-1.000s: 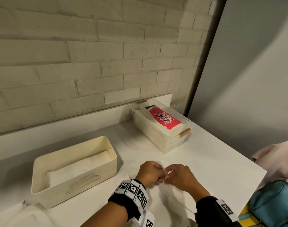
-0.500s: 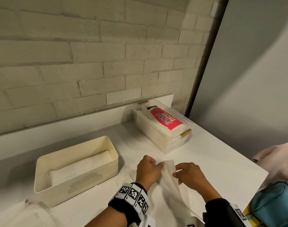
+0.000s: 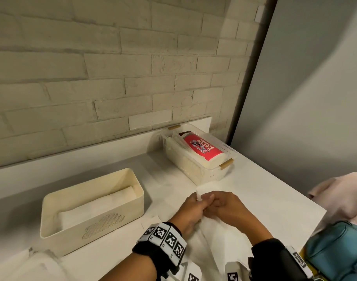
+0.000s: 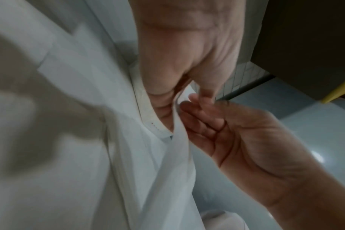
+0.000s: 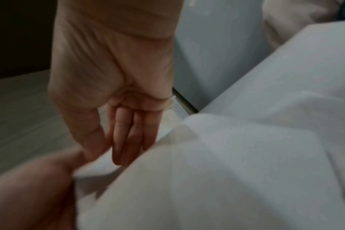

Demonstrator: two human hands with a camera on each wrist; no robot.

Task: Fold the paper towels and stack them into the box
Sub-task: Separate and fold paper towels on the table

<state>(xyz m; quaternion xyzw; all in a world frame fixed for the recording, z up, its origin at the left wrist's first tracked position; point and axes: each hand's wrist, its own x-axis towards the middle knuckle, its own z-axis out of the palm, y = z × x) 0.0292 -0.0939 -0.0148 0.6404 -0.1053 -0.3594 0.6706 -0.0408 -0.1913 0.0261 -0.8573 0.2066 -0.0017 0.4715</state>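
Paper towel [image 3: 216, 230] is pinched by left hand [image 3: 190, 212] and right hand [image 3: 227, 207] together. Cream box [image 3: 92, 207] sits left; basket [image 3: 197, 157] stands beyond, nothing between.

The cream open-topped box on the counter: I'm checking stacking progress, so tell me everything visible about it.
The cream rectangular plastic-looking box stands upright on the white counter, left of both hands and untouched. It has rounded corners, no lid and a dotted perforated patch on its near wall. Folded white paper towels lie flat inside, well below the rim.
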